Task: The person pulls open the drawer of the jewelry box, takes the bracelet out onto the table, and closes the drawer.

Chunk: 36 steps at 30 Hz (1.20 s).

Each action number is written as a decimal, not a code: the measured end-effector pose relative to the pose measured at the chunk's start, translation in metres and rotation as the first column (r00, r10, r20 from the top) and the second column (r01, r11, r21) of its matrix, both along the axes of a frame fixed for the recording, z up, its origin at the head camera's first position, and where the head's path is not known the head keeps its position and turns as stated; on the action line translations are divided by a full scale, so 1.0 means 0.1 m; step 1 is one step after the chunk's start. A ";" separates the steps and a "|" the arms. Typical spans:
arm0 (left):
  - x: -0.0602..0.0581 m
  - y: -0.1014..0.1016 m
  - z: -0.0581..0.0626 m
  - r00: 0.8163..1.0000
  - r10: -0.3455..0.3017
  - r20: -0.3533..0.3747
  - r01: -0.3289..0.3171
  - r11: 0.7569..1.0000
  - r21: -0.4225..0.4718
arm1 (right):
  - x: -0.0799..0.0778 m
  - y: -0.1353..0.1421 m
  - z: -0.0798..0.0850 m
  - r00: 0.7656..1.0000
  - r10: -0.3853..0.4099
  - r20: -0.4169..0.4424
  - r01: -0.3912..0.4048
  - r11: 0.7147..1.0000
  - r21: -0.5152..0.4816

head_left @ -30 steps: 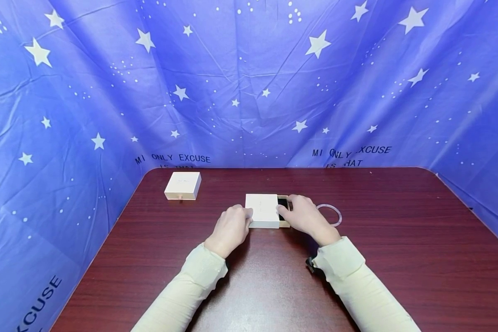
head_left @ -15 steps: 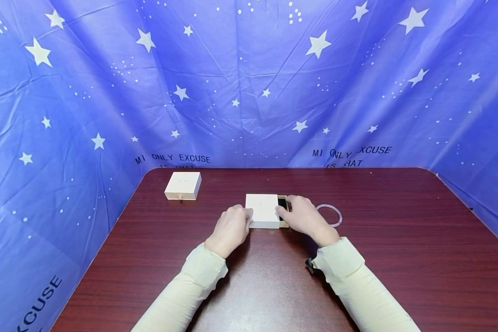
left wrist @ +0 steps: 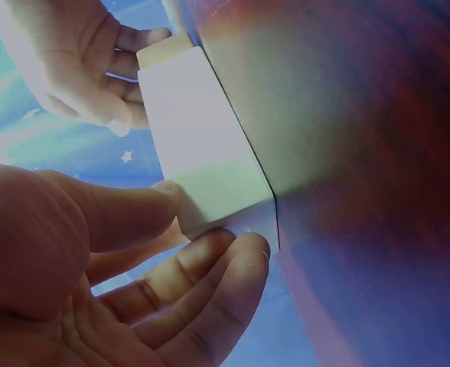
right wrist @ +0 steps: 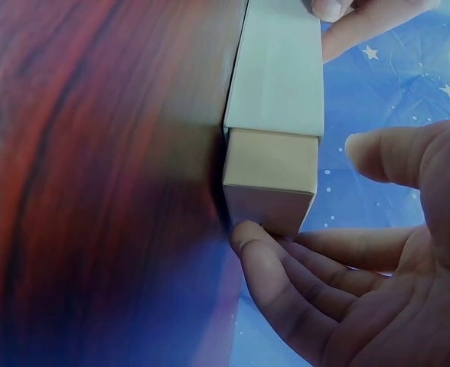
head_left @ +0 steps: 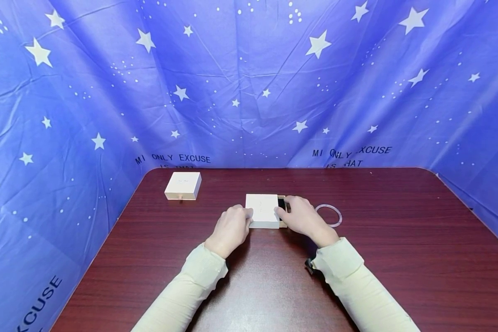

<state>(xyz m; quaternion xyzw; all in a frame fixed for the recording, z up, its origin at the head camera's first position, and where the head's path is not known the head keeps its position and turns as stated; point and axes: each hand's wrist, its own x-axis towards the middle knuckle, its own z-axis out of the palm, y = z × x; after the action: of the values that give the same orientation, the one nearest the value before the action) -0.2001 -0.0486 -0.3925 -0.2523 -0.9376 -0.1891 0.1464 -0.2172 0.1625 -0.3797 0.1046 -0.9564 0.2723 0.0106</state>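
A flat white drawer box (head_left: 263,207) lies in the middle of the table in the head view. Its gold-sided drawer (right wrist: 271,160) sticks out a little on the right, with a black lining inside. My left hand (head_left: 229,228) grips the sleeve's left end, thumb on the top edge and fingers against the end face. At the other end, the fingers of my right hand (head_left: 305,216) press against the drawer's end face. The right thumb (right wrist: 386,155) stands off the box, above the drawer in the right wrist view.
A pale lilac bangle (head_left: 340,216) lies on the table just right of my right hand. A second white box (head_left: 184,182), closed and with a small pull tab, sits at the back left. Behind the dark red table (head_left: 398,240) hangs a blue star-patterned cloth (head_left: 240,69).
The drawer has slid slightly left into its sleeve, and my right hand has moved left with it. My left hand and the sleeve have stayed in place.
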 end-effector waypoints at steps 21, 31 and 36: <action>0.01 0.01 0.00 1.000 0.017 0.006 -0.017 1.000 0.005 | 0.02 -0.06 -0.05 1.000 0.018 -0.023 -0.018 1.000 -0.007; 0.00 0.01 0.00 1.000 0.012 0.004 -0.012 1.000 -0.001 | 0.01 -0.08 -0.06 0.998 0.049 -0.049 -0.050 0.999 -0.006; 0.00 0.01 0.00 1.000 0.014 0.005 -0.014 1.000 -0.001 | 0.00 -0.09 -0.06 0.997 0.055 -0.051 -0.055 0.998 -0.009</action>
<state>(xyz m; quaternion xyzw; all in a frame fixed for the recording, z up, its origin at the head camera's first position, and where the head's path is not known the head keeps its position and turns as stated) -0.1997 -0.0478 -0.3924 -0.2453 -0.9399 -0.1881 0.1454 -0.2169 0.1536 -0.3861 0.1378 -0.9512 0.2745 0.0281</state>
